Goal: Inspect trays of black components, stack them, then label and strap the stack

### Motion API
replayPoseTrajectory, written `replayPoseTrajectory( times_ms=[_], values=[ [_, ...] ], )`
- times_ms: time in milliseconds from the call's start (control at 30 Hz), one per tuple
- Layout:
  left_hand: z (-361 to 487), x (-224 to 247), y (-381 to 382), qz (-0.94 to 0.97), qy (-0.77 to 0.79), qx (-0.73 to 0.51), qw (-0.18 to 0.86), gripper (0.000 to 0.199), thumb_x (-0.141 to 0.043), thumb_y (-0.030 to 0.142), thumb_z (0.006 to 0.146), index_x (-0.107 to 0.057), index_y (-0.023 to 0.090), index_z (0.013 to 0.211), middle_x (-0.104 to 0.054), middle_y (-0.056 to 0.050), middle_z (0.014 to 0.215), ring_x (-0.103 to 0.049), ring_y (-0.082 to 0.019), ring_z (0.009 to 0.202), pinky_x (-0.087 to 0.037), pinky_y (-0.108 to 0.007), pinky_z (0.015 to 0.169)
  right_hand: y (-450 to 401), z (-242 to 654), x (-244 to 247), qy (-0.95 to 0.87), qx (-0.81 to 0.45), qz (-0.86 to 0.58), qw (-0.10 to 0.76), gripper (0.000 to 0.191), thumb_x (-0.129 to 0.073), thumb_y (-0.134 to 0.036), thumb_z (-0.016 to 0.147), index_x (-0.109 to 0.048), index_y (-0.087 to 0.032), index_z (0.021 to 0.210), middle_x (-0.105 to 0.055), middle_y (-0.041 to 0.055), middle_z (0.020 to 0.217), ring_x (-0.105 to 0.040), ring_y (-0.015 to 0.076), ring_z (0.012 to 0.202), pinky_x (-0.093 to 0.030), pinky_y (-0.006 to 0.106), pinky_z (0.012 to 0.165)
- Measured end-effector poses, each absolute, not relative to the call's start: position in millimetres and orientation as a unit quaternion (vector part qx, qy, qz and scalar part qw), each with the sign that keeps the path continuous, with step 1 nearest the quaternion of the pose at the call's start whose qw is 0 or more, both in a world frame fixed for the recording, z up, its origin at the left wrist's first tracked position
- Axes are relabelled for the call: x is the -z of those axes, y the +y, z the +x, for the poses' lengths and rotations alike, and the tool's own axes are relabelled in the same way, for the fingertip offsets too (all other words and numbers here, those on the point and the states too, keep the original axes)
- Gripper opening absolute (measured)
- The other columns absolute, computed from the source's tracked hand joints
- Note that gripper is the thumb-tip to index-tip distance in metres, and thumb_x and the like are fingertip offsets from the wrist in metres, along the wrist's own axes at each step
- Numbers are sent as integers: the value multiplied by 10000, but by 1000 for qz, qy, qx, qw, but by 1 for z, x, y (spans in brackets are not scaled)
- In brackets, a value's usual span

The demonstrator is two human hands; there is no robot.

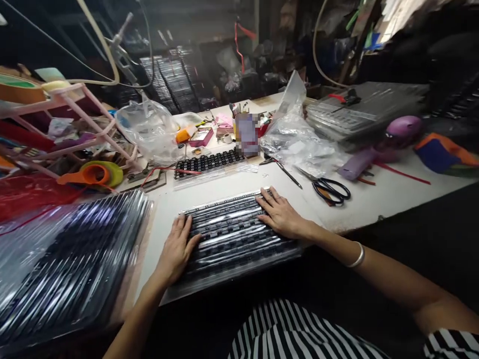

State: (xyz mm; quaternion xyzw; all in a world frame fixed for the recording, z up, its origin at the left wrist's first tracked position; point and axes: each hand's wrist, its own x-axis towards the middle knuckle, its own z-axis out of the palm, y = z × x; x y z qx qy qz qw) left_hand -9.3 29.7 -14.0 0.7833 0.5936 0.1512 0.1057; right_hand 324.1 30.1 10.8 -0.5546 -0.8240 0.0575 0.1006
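Observation:
In front of me on the white table lies a clear plastic tray [228,244] with rows of dark parts under its shiny surface. My left hand [177,249] rests on the tray's left edge, fingers stretched out and thumb pointing inward. Across the upper right corner lies my right hand [280,214], its fingers spread flat on the plastic. Neither hand is wrapped round anything. Just behind the tray is a strip of small black parts [209,162] in rows. What the dark parts are I cannot make out.
At left lies a stack of similar trays [75,254]. Black-handled scissors [329,189], a thin pen-like tool [288,174] and a purple-handled tool [359,162] lie to the right. Behind are clear plastic bags [295,132], a pink rack [101,124] and an orange tape dispenser [84,174].

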Motion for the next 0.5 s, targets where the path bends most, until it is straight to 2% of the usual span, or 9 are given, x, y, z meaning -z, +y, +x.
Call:
replayPoseTrajectory(
  times_ms=[167, 233, 400, 500],
  values=[
    [-11, 14, 25, 758, 604, -209, 130, 594, -374, 522, 884, -395, 192, 1377, -230, -114, 1511, -216, -294, 1374, -222, -482, 1110, -26, 332, -3, -773, -97, -596, 195, 522, -362, -371, 936, -356, -127, 1398, -185, 177, 1511, -244, 305, 1368, -294, 495, 1065],
    [-7, 11, 25, 772, 591, -192, 131, 650, -409, 549, 859, -371, 177, 1390, -198, -129, 1519, -222, -307, 1371, -225, -482, 1107, -42, 328, -4, -755, -95, -610, 222, 494, -357, -341, 939, -387, -118, 1380, -205, 174, 1506, -251, 281, 1369, -303, 473, 1069],
    [-2, 5, 27, 802, 574, -111, 124, 945, -536, 647, 724, -241, 101, 1437, -63, -220, 1521, -141, -411, 1367, -218, -575, 1067, -51, 321, -9, -732, -86, -637, 225, 464, -400, -297, 929, -454, -70, 1330, -264, 186, 1484, -312, 270, 1345, -323, 425, 1071],
    [-6, 4, 25, 807, 564, -123, 129, 909, -493, 645, 748, -282, 65, 1417, -101, -231, 1513, -169, -389, 1368, -217, -540, 1084, -60, 317, -9, -719, -61, -647, 246, 443, -379, -270, 934, -482, -47, 1302, -300, 207, 1463, -343, 275, 1327, -328, 426, 1072]
  ],
)
